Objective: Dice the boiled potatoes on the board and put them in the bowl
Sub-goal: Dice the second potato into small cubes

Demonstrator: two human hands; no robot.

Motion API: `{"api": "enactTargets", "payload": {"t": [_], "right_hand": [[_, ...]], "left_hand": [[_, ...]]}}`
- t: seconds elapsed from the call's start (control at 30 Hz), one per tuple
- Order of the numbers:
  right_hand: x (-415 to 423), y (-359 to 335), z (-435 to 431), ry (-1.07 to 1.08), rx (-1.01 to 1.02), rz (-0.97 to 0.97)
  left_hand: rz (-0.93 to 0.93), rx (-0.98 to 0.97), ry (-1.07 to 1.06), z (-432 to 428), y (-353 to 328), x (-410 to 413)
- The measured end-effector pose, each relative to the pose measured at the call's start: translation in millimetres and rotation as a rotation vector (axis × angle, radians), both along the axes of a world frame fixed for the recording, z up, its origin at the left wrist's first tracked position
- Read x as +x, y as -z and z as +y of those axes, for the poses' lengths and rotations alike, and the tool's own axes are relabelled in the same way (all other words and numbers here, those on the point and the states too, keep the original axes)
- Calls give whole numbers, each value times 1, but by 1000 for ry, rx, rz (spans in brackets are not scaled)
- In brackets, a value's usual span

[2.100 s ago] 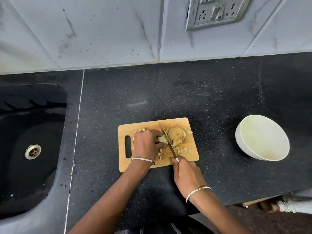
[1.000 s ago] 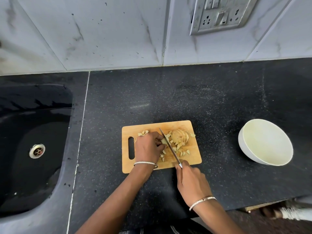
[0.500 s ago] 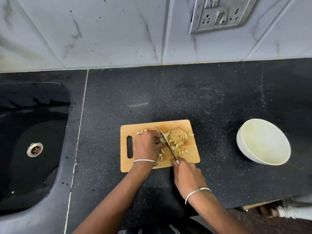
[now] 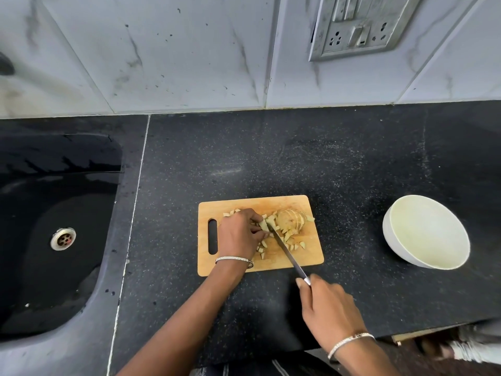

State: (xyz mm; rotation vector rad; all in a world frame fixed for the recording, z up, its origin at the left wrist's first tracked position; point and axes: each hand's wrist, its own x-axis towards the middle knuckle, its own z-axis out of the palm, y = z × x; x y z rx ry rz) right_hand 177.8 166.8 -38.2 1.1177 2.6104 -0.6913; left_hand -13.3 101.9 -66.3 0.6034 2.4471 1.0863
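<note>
A wooden cutting board [image 4: 298,206] lies on the black counter. A sliced boiled potato [image 4: 291,220] sits on its far right part, with several small diced pieces [image 4: 294,245] scattered around it. My left hand [image 4: 238,234] rests on the board and pinches a potato piece against it. My right hand [image 4: 328,308] grips the handle of a knife [image 4: 284,249], whose blade runs diagonally up to the piece under my left fingers. A white bowl [image 4: 393,242] stands to the right of the board and looks empty.
A black sink [image 4: 54,267] with a metal drain [image 4: 63,238] fills the left side. A tiled wall with a switch and socket plate [image 4: 360,25] rises behind the counter. The counter's front edge [image 4: 433,328] runs below my right hand.
My right hand has drawn the knife back toward me, off the board's near edge, so more blade shows. More diced pieces lie on the board than two seconds ago. My left hand stays put.
</note>
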Motion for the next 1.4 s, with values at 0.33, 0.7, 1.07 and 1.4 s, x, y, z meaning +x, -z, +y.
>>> {"api": "enactTargets", "payload": {"t": [0.33, 0.7, 1.07, 1.4], "right_hand": [[-30, 12, -5, -52, 46, 80], [-35, 16, -5, -36, 30, 36], [-47, 17, -2, -8, -37, 28], [-51, 14, -4, -24, -15, -35]], "left_hand": [[-36, 24, -35, -1, 4, -1], [-27, 42, -28, 2, 10, -2], [40, -28, -6, 4, 8, 0], [123, -105, -29, 6, 4, 4]]}}
